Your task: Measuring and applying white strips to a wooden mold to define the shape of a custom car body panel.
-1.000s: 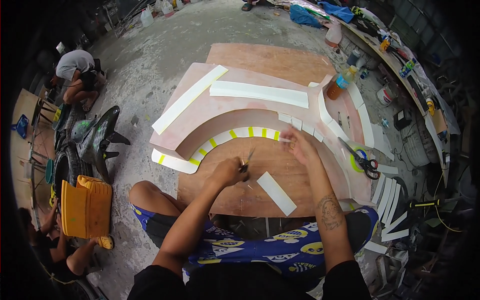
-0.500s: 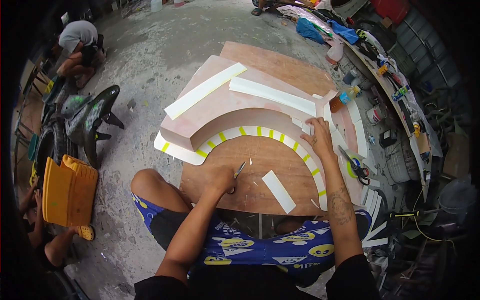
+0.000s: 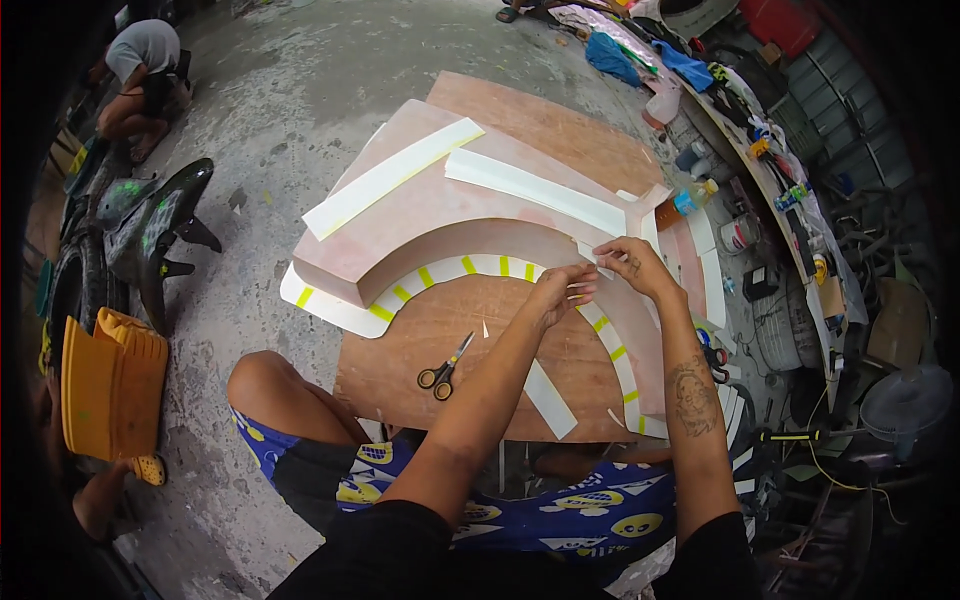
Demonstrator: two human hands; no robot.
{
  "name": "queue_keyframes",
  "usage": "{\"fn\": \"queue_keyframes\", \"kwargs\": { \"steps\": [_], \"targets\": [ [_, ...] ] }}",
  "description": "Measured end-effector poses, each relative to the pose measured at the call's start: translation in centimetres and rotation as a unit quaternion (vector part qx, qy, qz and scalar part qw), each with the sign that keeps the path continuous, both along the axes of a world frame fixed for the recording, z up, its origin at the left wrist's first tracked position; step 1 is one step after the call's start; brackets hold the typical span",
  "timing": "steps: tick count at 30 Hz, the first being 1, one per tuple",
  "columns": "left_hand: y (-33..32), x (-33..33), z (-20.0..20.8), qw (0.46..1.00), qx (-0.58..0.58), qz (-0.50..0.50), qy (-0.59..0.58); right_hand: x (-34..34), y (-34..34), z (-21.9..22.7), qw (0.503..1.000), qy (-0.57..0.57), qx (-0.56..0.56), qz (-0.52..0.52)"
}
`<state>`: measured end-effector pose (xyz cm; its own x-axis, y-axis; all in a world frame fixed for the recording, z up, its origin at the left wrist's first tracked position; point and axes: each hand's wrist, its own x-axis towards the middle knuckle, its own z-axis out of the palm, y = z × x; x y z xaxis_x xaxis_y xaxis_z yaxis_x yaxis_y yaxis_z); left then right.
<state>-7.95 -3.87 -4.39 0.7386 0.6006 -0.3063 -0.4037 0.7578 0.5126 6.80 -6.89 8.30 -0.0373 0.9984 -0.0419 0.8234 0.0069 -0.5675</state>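
A pale pinkish curved panel (image 3: 400, 190) with a raised arch lies on a brown wooden board (image 3: 470, 300). Along the arch's inner edge runs a white strip (image 3: 440, 274) marked with short yellow tape pieces. My right hand (image 3: 640, 268) pinches a small white strip (image 3: 588, 250) by the arch wall, at its right side. Close beside it is my left hand (image 3: 562, 292), fingers loosely bent and apart, apparently holding nothing. Scissors (image 3: 445, 370) with black handles lie on the board, blades slightly apart. A loose white rectangular strip (image 3: 548, 400) is partly covered by my left forearm.
Two long white strips, one of them yellow-edged (image 3: 395, 178), rest on the panel. At right stand a bottle (image 3: 687, 203) and a cluttered bench (image 3: 790, 200). Yellow crates (image 3: 115, 385), a dark motorcycle part (image 3: 150, 230) and a crouching person (image 3: 145, 75) are at left.
My left hand has let go of the scissors, which now lie on the board, and has moved up and right to my right hand. The whole view has shifted slightly.
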Motion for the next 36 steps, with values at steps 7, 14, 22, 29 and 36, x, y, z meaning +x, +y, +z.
{"fn": "queue_keyframes", "kwargs": {
  "steps": [7,14,22,29,36],
  "targets": [
    [0.3,1.2,-0.6,0.999,-0.007,-0.005,-0.052,0.8,0.6,-0.3,0.999,-0.016,-0.034,-0.021],
    [0.5,1.1,0.1,0.998,-0.002,-0.012,-0.06,0.7,0.3,-0.6,0.998,0.003,0.023,-0.051],
    [-0.2,0.1,0.0,0.999,0.021,-0.024,-0.025,0.0,-1.3,-1.6,0.992,-0.001,0.067,-0.107],
    [-1.2,-2.1,-1.8,0.873,0.401,0.02,0.277,0.7,-1.1,-1.6,0.998,0.013,0.059,-0.014],
    [0.3,-1.9,-1.2,0.904,0.324,0.064,0.272,0.7,-0.3,-1.9,0.995,0.092,0.005,-0.024]
  ]
}}
